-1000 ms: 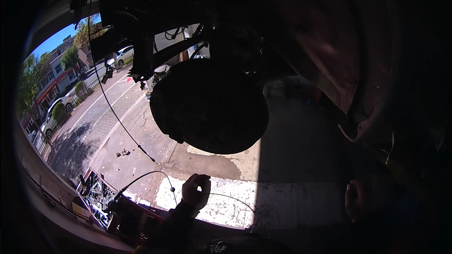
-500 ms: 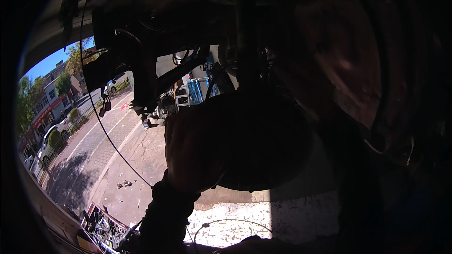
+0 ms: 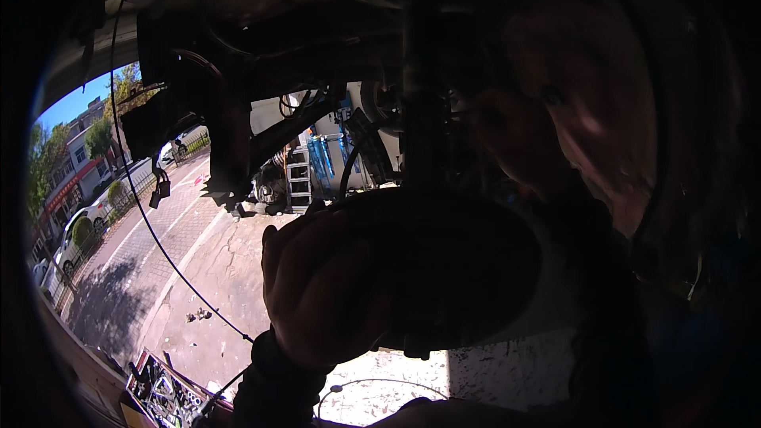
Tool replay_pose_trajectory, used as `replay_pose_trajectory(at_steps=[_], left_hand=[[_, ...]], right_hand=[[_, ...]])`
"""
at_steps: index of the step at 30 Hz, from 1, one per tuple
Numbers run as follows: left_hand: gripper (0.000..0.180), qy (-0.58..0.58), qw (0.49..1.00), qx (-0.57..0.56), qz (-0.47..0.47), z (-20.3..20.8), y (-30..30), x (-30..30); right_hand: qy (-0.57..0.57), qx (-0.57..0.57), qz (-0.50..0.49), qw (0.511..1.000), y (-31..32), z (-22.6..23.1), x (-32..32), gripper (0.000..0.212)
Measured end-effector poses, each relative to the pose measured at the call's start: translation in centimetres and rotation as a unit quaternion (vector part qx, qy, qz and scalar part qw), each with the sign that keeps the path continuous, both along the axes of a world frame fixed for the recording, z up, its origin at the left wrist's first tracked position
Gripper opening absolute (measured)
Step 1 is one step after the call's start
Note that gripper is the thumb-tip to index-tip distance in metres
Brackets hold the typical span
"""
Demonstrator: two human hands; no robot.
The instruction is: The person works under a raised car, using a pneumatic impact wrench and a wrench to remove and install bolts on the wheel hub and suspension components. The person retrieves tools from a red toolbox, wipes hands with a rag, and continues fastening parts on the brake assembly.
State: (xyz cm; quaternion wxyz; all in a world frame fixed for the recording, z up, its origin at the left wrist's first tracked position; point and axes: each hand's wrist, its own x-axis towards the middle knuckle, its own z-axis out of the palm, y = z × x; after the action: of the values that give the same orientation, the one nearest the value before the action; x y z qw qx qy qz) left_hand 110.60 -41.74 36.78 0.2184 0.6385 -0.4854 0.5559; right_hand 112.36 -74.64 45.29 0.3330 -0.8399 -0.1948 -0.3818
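A dark round disc (image 3: 468, 269), like a brake disc or hub, fills the middle of the head view in deep shadow. Stubs like studs poke out at its lower edge. My left hand (image 3: 321, 293) is wrapped round the disc's left side, fingers curled over the rim. Above the disc stands a dark upright strut (image 3: 420, 103). My right hand (image 3: 515, 135) is raised beside that strut, behind and above the disc's right side; its fingers are lost in shadow, and whether it grips anything does not show.
A vehicle's dark underside parts (image 3: 230, 127) surround the top. A thin black cable (image 3: 158, 238) hangs at the left. Below it lies a tray of tools (image 3: 170, 396). A stepladder (image 3: 299, 178) stands beyond; a reddish-brown panel (image 3: 606, 135) curves at the right.
The view has shifted slightly. The disc and my left hand now appear lower, with the stubs at the disc's lower edge more visible. My right hand stays up by the strut.
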Motion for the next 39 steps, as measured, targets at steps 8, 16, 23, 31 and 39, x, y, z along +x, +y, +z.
replay_pose_trajectory(at_steps=[8, 16, 23, 31, 39], left_hand=[[0.054, 0.077, 0.995, -0.049, 0.047, -1.4, -0.3, -0.5], [0.067, 0.055, 0.985, -0.08, 0.146, -3.4, 2.8, 1.0], [0.052, -0.118, 0.942, 0.019, 0.313, -3.0, 4.5, 0.9], [0.033, 0.076, 0.996, -0.031, 0.027, -2.3, 0.7, 1.0], [0.042, 0.118, 0.991, -0.059, 0.004, -5.6, 5.4, -4.2]], right_hand=[[-0.405, -0.214, -0.04, 0.888, -6.5, -3.0, 2.1, 0.026], [-0.017, 0.115, 0.058, 0.992, -9.0, -14.2, -3.0, 0.022], [-0.028, 0.078, 0.184, 0.98, -10.7, -20.6, -0.5, 0.023], [-0.286, -0.073, 0.065, 0.953, -7.1, -21.9, -7.5, 0.035], [-0.063, -0.237, 0.414, 0.877, 18.5, -21.9, -12.9, 0.023]])
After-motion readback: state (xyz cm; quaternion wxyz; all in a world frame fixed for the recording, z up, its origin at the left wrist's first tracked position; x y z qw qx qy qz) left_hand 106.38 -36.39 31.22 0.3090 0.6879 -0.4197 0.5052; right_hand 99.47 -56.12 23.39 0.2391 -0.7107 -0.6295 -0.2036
